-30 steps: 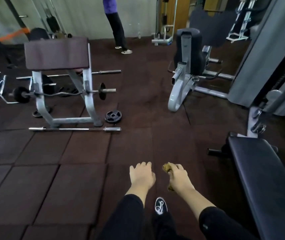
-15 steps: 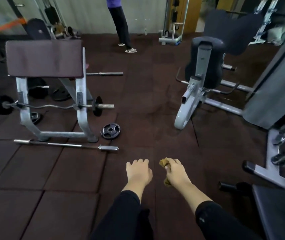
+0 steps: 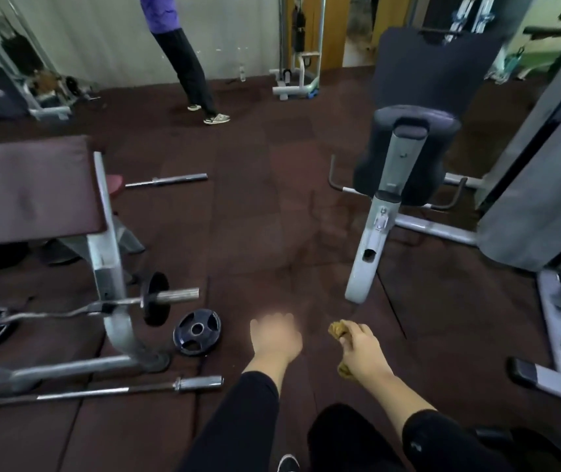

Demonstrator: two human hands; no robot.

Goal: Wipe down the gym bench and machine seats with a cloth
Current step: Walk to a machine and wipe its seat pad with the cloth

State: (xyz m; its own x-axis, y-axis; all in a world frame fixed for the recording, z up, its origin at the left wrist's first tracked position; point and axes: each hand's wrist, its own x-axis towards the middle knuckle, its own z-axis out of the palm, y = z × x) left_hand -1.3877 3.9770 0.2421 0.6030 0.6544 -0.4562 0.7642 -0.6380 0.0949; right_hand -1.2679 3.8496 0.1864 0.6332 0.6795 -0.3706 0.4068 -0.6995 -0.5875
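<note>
We have walked forward: the flat black bench has slipped out of view and the machine seat (image 3: 408,155) now stands closer ahead. Our right hand (image 3: 362,349) keeps its grip pinched round the cloth (image 3: 337,330); our left hand (image 3: 274,335) hangs relaxed, blurred. Left of the seat, a weight plate (image 3: 197,332) and barbell (image 3: 102,391) lie on the floor, off our path.

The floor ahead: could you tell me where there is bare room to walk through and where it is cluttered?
A bare strip of floor runs between the preacher bench and the seat machine. Lower left is crowded: a weight plate, loaded curl bar and loose barbell. The right hand grips the cloth; the left hand holds nothing.
</note>
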